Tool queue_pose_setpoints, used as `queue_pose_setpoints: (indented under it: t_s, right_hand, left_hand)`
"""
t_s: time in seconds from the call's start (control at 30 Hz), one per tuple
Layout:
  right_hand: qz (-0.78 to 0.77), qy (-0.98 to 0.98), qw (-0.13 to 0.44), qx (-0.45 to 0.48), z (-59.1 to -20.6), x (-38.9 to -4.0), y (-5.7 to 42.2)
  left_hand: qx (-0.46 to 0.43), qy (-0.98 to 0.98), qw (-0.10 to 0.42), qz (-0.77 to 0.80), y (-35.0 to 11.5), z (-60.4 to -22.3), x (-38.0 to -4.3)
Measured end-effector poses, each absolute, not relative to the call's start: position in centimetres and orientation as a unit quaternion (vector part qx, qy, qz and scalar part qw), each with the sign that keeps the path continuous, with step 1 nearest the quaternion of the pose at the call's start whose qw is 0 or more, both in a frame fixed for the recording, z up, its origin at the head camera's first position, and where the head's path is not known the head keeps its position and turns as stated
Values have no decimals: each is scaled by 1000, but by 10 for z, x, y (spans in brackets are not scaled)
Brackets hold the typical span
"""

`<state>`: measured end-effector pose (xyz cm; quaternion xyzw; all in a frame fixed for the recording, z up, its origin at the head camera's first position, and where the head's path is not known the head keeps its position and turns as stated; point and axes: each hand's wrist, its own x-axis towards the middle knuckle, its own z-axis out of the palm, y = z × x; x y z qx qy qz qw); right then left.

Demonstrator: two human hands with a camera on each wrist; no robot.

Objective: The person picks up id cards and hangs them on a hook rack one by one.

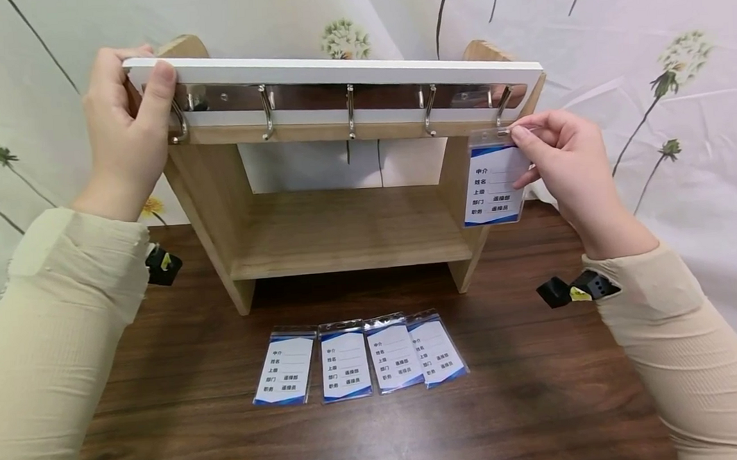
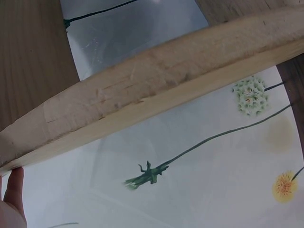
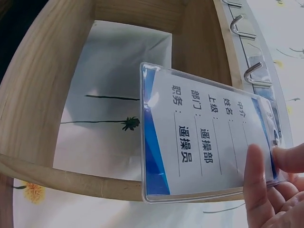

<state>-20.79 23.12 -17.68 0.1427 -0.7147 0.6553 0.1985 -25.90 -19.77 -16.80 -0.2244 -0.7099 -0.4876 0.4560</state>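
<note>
My left hand (image 1: 122, 125) grips the left end of a white hook rail (image 1: 310, 68), thumb over its front face. The rail lies along the top of a wooden shelf (image 1: 350, 231) and bears several metal hooks. At the rail's other end my right hand (image 1: 567, 153) pinches a clear-sleeved name badge (image 1: 494, 185) by its top corner, just under the rightmost hook (image 1: 504, 105). In the right wrist view the badge (image 3: 204, 133) faces the camera, with thumb and fingers at its top edge. The left wrist view catches only some fingers (image 2: 14, 194) beside a wooden side panel (image 2: 142, 90).
Several more name badges (image 1: 345, 363) lie in a row on the dark wooden table (image 1: 379, 438) before the shelf, the two rightmost overlapping. Behind stands a pale backdrop (image 1: 645, 28) printed with dandelions. A black wrist camera (image 1: 578, 288) sits at the right cuff.
</note>
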Motion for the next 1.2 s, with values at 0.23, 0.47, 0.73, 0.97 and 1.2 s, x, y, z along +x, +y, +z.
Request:
queue_pose_setpoints:
  t_s: [0.23, 0.47, 0.73, 0.97, 1.2]
  right_hand:
    - [654, -720, 187, 137, -174, -210, 232]
    - [645, -731, 183, 126, -172, -209, 234]
    - [652, -730, 172, 112, -171, -213, 234]
    - [656, -723, 185, 111, -176, -219, 231]
    - [633, -735, 212, 119, -179, -224, 226]
  left_hand:
    - [-210, -715, 454, -488, -198, -167, -258]
    - [-209, -712, 455, -492, -197, -167, -259]
    - [-216, -716, 455, -484, -197, -168, -257]
    - [-230, -714, 451, -484, -198, -170, -258]
    - [-229, -713, 456, -481, -200, -169, -259]
